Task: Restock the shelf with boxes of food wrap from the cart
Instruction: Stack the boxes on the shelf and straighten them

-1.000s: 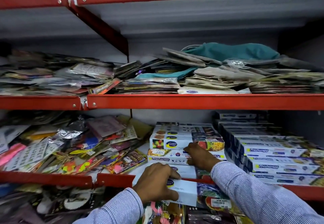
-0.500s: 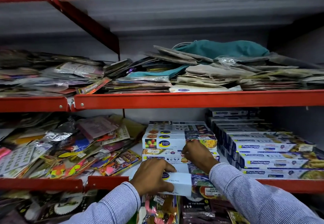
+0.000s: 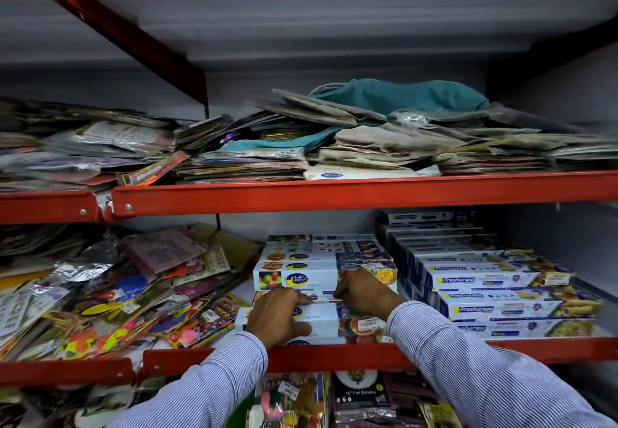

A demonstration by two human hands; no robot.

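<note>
White food-wrap box (image 3: 317, 322) is gripped by the left hand (image 3: 277, 319) and steadied by the right hand (image 3: 364, 297), nearly seated on the red shelf (image 3: 334, 359). The stack (image 3: 321, 270) behind it is already shelved; the cart is not seen.

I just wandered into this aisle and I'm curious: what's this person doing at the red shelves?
A person in a striped shirt is stocking boxes of food wrap. The left hand is clamped over a white Healthy Wrapp box at the front edge of the lower red shelf, while the right hand rests against the stack of Healthy Wrapp boxes behind it. To the right sits a stack of Freshwrapp boxes; to the left, a loose heap of colourful party packets.
</note>
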